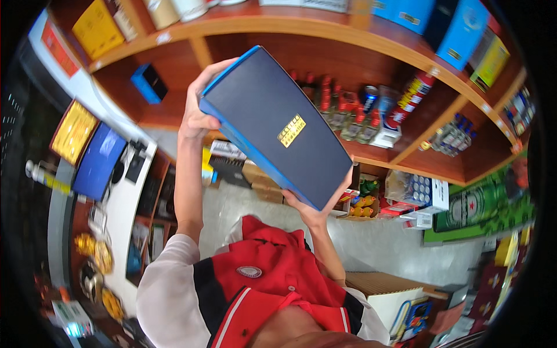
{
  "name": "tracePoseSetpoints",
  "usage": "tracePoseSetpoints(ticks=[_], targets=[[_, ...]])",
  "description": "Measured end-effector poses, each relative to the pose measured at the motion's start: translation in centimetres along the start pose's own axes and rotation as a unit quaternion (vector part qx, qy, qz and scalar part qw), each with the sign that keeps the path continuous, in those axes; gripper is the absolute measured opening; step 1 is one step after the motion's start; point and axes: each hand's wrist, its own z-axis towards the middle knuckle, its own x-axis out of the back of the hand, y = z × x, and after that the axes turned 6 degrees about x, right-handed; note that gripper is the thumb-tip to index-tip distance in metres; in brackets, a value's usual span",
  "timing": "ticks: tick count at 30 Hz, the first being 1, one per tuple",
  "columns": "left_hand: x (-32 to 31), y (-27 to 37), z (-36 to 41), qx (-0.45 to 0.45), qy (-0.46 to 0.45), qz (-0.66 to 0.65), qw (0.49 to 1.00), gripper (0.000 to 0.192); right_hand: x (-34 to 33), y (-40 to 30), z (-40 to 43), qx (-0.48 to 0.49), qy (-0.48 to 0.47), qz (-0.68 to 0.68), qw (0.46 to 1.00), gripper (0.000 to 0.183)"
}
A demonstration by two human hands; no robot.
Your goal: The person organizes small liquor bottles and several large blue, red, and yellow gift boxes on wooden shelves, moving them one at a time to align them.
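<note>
A long carton [270, 126], dark navy on its broad face with bright blue sides and a gold label bearing writing, is held up between both hands, tilted from upper left to lower right. My left hand [198, 102] grips its upper left end, the thumb lying along the blue edge. At the lower right end, my right hand [317, 209] holds the corner, its fingers partly hidden by the carton. Behind the carton stands a wooden shelf unit [296, 28], and bottles with red caps [348, 113] stand in its middle compartment.
A small blue and black box [149, 84] sits in the left compartment. Blue boxes [463, 32] fill the upper shelf. Below are cardboard boxes [265, 185] and a pack of cans [420, 189]. A white counter [119, 226] runs along the left; an open carton [387, 282] stands lower right.
</note>
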Motion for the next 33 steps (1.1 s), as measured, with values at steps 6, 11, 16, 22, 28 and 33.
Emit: tracePoseSetpoints(ticks=[6,11,16,22,28,33], targets=[[5.1,2.6,-8.7,0.150,0.156,0.147,0.965,0.099,-7.9,1.2,-3.4,-0.223,-0.084,0.210,0.948,0.130],[12.2,3.3,-13.9,0.163,0.289,0.188,0.924,0.104,-15.4,1.7,-5.7,-0.502,-0.171,0.468,0.707,0.087],[18.8,3.9,-17.0,0.172,0.369,0.156,0.900,0.087,-24.5,0.1,-4.9,-0.525,-0.264,0.503,0.634,0.071],[26.9,0.2,-18.9,0.192,0.415,0.089,0.885,0.085,-36.3,3.0,-6.6,-0.507,-0.238,0.447,0.698,0.076],[37.4,-3.8,-18.3,0.186,0.443,0.155,0.863,0.122,-46.5,6.9,-6.7,-0.470,-0.215,0.348,0.782,0.072],[45.7,-5.3,-16.7,0.150,0.388,0.142,0.898,0.124,-53.1,12.1,-4.0,-0.350,-0.341,0.161,0.857,0.080]])
